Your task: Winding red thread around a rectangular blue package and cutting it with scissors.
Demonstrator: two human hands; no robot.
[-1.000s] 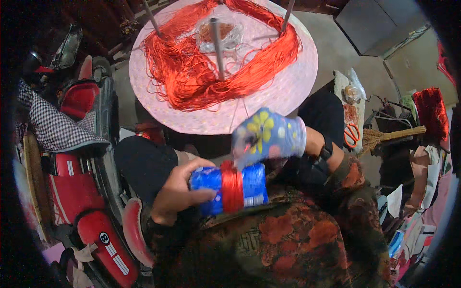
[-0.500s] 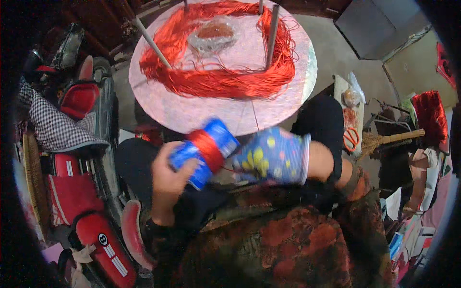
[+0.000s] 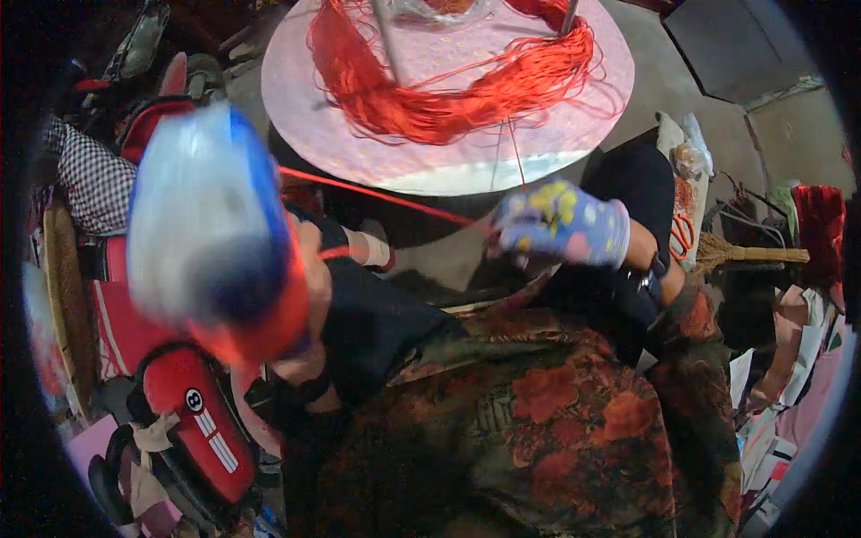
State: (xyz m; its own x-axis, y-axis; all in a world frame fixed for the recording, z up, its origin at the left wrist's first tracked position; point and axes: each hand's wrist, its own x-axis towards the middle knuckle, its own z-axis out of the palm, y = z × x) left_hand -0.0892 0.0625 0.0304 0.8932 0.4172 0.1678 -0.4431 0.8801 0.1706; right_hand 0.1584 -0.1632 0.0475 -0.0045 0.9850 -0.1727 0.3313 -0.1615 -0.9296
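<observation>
My bare left hand (image 3: 309, 287) is closed round a blue and white can-like cylinder (image 3: 202, 206), raised close to the camera and smeared by motion. Red cord is wound about the cylinder; part of the winding shows at its lower edge. From there a taut red strand (image 3: 377, 195) crosses to my right hand (image 3: 560, 224), which wears a blue glove with yellow flowers and dots. The gloved fingers are pinched on this cord. Thin strands also run up from the glove to a large skein of red cord (image 3: 457, 108) lying on a round pinkish table (image 3: 430, 170).
Upright rods (image 3: 390, 45) on the table stand inside the skein, near a clear plastic bag (image 3: 439, 11). At right are orange-handled scissors (image 3: 682, 235) and a straw broom (image 3: 753, 255). A red ride-on toy or cycle part (image 3: 193, 430) and checked cloth (image 3: 97, 175) lie at left.
My left hand has swung the cylinder left and up toward the camera. My right hand has moved right and up, stretching cord between the hands. The table sits higher in view.
</observation>
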